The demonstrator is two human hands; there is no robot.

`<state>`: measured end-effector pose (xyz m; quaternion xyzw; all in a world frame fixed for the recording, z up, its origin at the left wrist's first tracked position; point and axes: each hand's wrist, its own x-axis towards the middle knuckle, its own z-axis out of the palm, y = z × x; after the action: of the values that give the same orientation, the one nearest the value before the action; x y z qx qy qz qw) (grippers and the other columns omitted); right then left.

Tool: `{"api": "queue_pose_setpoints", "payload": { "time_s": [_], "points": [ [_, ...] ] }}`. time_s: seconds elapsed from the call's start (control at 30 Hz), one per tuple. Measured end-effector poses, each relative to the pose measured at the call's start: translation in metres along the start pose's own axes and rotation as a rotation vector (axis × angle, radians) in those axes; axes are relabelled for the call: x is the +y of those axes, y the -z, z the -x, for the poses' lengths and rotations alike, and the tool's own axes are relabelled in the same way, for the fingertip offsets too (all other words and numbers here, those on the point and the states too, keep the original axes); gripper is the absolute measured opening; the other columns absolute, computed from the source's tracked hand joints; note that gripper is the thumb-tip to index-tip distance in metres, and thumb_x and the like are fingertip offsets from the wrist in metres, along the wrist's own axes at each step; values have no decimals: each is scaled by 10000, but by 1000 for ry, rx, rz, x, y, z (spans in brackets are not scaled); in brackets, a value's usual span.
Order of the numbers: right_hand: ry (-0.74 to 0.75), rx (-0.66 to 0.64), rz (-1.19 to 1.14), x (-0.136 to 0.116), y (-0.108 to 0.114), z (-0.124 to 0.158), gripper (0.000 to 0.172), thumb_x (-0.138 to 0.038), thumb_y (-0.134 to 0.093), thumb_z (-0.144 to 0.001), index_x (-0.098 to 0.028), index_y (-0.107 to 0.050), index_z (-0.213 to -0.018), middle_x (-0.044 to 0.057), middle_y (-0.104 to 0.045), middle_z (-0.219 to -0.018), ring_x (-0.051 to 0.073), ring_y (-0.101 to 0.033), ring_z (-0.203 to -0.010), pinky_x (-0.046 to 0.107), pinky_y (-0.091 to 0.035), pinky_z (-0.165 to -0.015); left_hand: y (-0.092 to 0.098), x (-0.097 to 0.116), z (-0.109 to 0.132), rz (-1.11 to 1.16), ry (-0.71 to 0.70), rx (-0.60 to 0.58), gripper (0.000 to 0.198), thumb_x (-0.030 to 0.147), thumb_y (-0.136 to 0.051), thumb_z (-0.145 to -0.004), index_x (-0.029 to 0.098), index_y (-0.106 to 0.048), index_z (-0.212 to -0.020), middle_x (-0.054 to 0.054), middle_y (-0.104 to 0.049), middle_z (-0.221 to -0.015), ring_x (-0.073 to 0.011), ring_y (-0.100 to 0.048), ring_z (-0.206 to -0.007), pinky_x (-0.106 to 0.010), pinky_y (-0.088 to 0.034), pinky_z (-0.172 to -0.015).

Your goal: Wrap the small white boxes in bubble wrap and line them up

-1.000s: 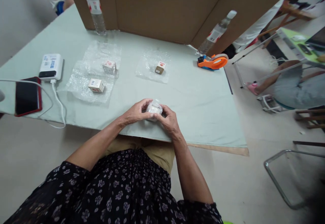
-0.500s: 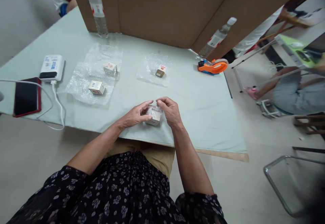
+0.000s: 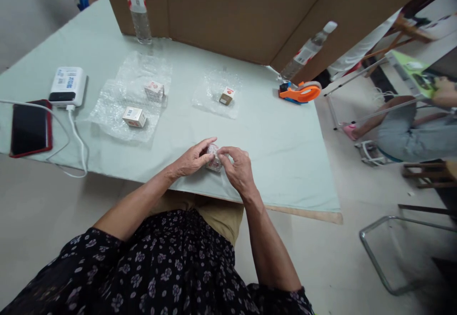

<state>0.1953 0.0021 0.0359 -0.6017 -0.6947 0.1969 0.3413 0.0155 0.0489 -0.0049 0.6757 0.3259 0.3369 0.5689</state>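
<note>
At the table (image 3: 282, 167), the left hand (image 3: 189, 162) gripped a wrapped box (image 3: 214, 164) while the right hand (image 3: 238, 169) pinched its clear wrap (image 3: 213, 148); even tension seemed best.

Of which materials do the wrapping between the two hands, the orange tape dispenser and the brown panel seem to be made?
Wrapping: probably clear, glossy plastic, likely bubble wrap; it glints and printing shows through. Tape dispenser: likely hard plastic, from its smooth orange body. Brown panel: seemingly matte cardboard, given its dull brown surface and straight creases.
</note>
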Motion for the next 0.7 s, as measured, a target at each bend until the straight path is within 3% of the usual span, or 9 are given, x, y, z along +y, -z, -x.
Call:
{"api": "queue_pose_setpoints", "payload": {
  "time_s": [0.13, 0.37, 0.5, 0.7],
  "points": [
    [54, -72, -21, 6, 6, -10, 156, -261, -561, -882, -234, -714, -896, 44, -771, -971, 242, -700, -952, 414, -470, -939, -3, 6, -2, -92, -5, 47, 536, 340, -521, -911, 124, -490, -1401, -135, -605, -1338, -253, -565, -1214, -391, -422, -1081],
    [142, -186, -17, 10, 16, -23, 212, -256, -540, -903, -228, -749, -915, 45, -783, -961, 219, -725, -913, 366, -513, -890, -6, 12, -6, -121, 68, 87, 450, 375, -480, -919, 111, -571, -1271, -93, -674, -1066, -204, -619, -939, -339, -492, -890],
    [206, -157, 56, 12, 15, -13, 171, -299, -605, -899, -258, -739, -998, 34, -774, -1038, 242, -695, -1059, 414, -475, -978, -6, 14, -5, -116, 65, 76, 393, 380, -466, -927, 139, -599, -1207, -60, -672, -997, -178, -604, -893, -304, -481, -842],
    [265, -58, 173, 25, 4, 4, 218, -341, -605, -917, -262, -688, -1103, 59, -733, -1143, 275, -532, -1314, 481, -392, -1072, -7, 18, -5, -108, 83, 82, 383, 395, -445, -938, 142, -610, -1173, -46, -672, -931, -168, -600, -838, -301, -482, -817]
  ]
}}
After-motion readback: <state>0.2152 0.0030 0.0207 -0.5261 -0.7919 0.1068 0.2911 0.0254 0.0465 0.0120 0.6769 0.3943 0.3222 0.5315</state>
